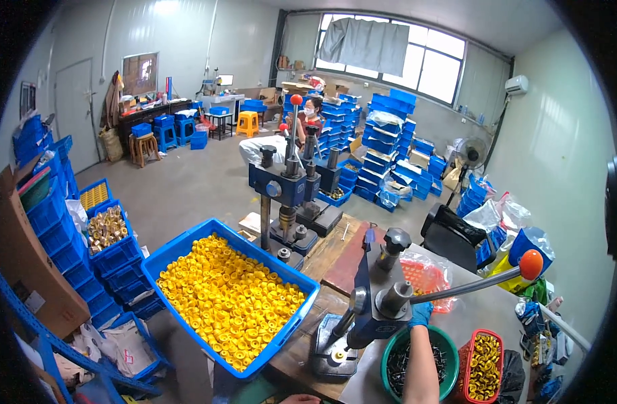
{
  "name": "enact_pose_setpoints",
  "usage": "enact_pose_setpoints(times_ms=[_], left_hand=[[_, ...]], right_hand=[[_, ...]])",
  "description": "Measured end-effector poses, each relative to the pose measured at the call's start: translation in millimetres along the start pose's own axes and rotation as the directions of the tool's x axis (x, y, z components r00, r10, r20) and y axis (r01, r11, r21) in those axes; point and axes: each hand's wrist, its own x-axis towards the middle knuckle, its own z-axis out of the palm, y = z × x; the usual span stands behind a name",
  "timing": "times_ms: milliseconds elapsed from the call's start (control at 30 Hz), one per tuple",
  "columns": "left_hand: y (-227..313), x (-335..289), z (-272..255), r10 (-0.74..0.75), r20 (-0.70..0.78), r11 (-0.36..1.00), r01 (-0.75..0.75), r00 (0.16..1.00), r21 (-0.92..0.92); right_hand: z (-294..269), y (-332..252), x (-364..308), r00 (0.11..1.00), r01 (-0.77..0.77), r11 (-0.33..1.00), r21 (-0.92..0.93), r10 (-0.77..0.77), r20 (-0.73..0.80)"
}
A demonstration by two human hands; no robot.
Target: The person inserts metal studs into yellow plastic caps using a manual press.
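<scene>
My right hand (421,314), in a blue glove, reaches over the green bowl (387,347) of thin black parts, just beyond its far rim. Its fingers are hidden behind the press lever and head. Only a sliver of my left hand (300,399) shows at the bottom edge, with its fingers out of sight. Between them stands a dark blue hand press (382,306) with a red-orange lever knob (531,264). A small yellow piece (338,357) sits on its base. Left of the press, a blue crate (268,363) is full of yellow ring-shaped parts (227,296).
A red basket (466,377) of yellow parts stands right of the bowl. More hand presses (281,185) stand beyond the crate. A clear plastic bag (436,273) lies near the glove. A masked person (310,118) sits farther back. Stacked blue crates (382,145) and a black chair (456,232) surround the workplace.
</scene>
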Motion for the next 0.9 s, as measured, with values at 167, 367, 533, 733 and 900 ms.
enact_pose_setpoints(times_ms=[167,367,533,733,900], left_hand=[[-3.4,2.4,-2.5,0.012,-0.007,1.000,-0.012,1.000,-0.014],[-9.2,9.4,-8.1,0.024,0.011,1.000,-0.024,1.000,0.019],[-6.1,5.7,-7.4,0.015,0.019,0.999,-0.015,1.000,0.040],[-6.3,4.3,-6.1,0.034,0.003,0.999,-0.034,0.999,0.018],[-7.7,7.2,-5.1,0.026,0.003,1.000,-0.026,1.000,0.006]], right_hand=[[-8.3,-11.0,-3.6,0.999,-0.032,0.997,0.067,0.032,0.004],[10.5,14.0,1.7,0.999,0.045,0.999,-0.022,-0.045,0.028],[8.2,10.0,0.2,0.997,0.077,0.997,-0.025,-0.077,0.018],[-21.1,-22.4,-5.0,0.993,0.056,0.996,-0.063,-0.049,0.105],[-12.1,-9.5,-2.6,0.998,0.055,0.996,-0.074,-0.052,0.044]])
